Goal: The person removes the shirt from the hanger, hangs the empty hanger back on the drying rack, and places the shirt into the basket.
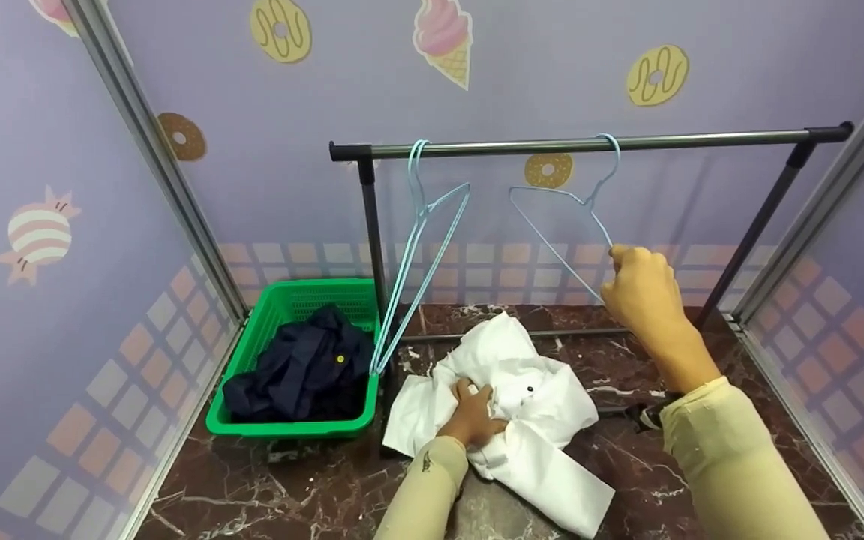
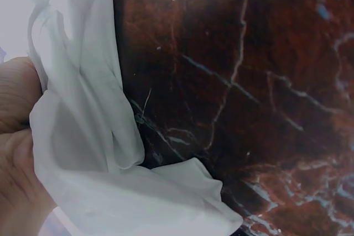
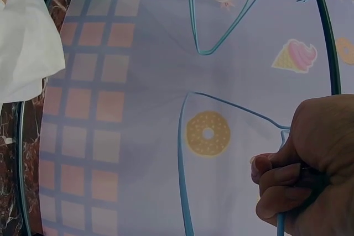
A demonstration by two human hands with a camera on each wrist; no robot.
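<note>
A crumpled white garment [image 1: 544, 457] with a dark button lies on the marbled surface. My left hand [image 1: 471, 416] grips its folds; in the left wrist view, white cloth [image 2: 83, 109] covers most of the fingers. On the right, my right hand [image 1: 643, 289] holds a light blue wire hanger [image 1: 589, 201] by one sloping side. That hanger's hook still loops over the metal rail [image 1: 507, 147]. The right wrist view shows the right hand's fingers [image 3: 285, 192] curled round the blue wire.
More blue hangers [image 1: 418, 210] hang together at the rail's left end, their lower ends reaching the basket's edge. A green basket [image 1: 289, 429] at the left holds dark navy clothing [image 1: 297, 375]. Patterned walls enclose the back and both sides.
</note>
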